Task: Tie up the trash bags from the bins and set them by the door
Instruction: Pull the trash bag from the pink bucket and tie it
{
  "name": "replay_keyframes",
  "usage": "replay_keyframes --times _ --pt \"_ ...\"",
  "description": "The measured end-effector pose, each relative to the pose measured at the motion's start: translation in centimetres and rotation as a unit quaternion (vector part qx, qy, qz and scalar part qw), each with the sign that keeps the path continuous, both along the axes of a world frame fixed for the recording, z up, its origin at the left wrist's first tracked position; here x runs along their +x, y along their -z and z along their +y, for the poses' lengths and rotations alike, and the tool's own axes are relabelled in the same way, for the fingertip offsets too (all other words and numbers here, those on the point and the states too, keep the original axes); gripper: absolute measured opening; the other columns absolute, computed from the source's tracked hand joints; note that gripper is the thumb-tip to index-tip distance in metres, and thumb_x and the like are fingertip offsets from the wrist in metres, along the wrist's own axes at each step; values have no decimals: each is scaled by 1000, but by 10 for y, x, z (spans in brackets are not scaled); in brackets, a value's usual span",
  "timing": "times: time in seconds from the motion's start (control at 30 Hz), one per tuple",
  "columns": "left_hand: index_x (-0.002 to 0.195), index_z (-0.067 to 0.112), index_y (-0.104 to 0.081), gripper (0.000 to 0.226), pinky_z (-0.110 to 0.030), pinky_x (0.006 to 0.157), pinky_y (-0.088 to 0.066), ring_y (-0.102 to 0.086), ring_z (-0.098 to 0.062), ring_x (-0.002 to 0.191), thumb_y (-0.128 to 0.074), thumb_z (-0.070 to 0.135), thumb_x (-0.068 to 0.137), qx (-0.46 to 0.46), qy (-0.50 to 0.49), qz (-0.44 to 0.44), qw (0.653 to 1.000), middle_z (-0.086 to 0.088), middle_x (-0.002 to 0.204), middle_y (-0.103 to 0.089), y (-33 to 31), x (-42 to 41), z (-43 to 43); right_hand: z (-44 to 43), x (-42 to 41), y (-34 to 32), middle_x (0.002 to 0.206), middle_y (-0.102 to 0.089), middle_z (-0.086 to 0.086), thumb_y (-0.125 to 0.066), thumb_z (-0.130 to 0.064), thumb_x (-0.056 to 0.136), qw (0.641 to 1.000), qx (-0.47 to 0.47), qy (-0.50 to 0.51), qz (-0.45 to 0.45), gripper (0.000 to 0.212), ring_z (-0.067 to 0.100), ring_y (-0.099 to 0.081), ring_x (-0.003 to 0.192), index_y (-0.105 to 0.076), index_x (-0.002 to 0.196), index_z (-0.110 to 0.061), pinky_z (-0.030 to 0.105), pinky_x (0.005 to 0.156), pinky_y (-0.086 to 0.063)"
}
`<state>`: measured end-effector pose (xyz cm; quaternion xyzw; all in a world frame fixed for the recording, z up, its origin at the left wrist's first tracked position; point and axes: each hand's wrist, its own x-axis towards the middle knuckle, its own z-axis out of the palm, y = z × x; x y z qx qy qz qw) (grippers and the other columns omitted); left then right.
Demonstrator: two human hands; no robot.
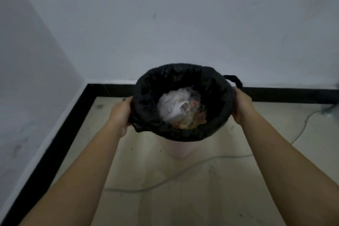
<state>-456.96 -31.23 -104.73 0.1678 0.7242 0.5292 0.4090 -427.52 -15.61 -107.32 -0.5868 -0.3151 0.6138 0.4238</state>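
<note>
A black trash bag (146, 88) lines a pale pink bin (180, 149) standing on the floor near a room corner. The bag's edge is folded over the bin's rim, and a black loop handle (233, 79) sticks out at the right. Inside lies crumpled white plastic and paper (176, 104) with some orange and yellow scraps. My left hand (122, 111) grips the bag's folded edge at the left side of the rim. My right hand (242, 105) grips it at the right side.
White walls (165, 24) meet in a corner at the left, with a black skirting strip (110, 89) along the floor. A thin pale cable (183, 171) snakes over the beige floor (201, 198). A grey object (332, 109) shows at the right edge.
</note>
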Motion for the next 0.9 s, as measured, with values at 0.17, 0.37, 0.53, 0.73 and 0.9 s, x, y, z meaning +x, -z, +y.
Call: replay_keyframes --times 0.17,0.37,0.53,0.73,0.9 --pt "75 15 -53 21 -25 43 -35 -36 -13 40 -58 23 93 107 -22 40 993 3 48 -39 -65 -5 10 -9 -5 -44 106 -73 7 -68 -43 90 994 94 -33 -45 34 22 -70 98 -66 108 -14 36 86 -57" --pt "84 9 -64 28 -32 60 -49 -57 -22 58 -62 34 96 23 211 273 938 -6 64 -58 -81 23 22 -27 -7 -44 103 -77 6 -82 -29 80 988 48 -140 -49 39 26 -74 95 -65 112 -15 44 88 -59" --pt "59 9 -45 51 -34 56 -29 -49 -26 62 -49 35 102 -31 238 545 803 -4 57 -46 -93 43 29 -36 -27 -40 93 -73 12 -73 -14 84 983 130 -77 -107 8 30 -72 89 -67 89 -14 43 80 -61" --pt "82 10 -72 34 -22 55 -45 -58 1 51 -55 33 101 196 292 473 808 17 55 -62 -127 83 23 -44 -40 -30 75 -61 19 -55 -3 82 960 165 -35 -222 7 33 -60 71 -55 75 -1 46 65 -53" --pt "96 12 -71 25 -20 54 -44 -50 -8 44 -53 27 103 314 158 258 900 3 54 -51 -156 93 35 -43 -48 -38 81 -63 13 -55 -11 88 954 183 -67 -229 12 32 -63 81 -57 76 -8 42 70 -53"
